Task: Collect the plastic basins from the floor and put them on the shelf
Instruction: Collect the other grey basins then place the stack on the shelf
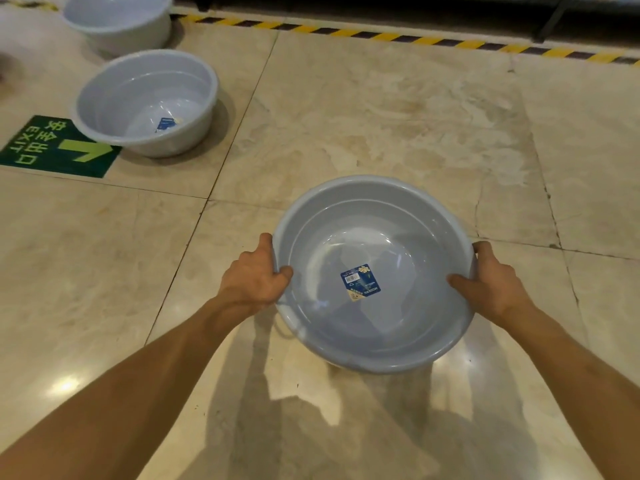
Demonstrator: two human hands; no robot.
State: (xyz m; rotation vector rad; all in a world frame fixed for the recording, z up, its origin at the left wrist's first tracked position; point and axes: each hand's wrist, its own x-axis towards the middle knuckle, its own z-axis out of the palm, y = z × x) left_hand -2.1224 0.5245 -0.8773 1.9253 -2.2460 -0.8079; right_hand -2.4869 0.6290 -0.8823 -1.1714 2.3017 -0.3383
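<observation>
Head view: left of the held pale blue round plastic basin (374, 271) lies a green exit floor sticker (52, 147), with two more pale basins (145, 102) (117, 19) beside it. Left hand (256, 275) grips its left rim; right hand (488, 282) grips its right.

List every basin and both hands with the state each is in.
held basin: upright, gripped at its rim on both sides
middle basin: upright on the floor, untouched
far basin: upright on the floor, partly cut off
left hand: grips the rim
right hand: grips the rim
</observation>
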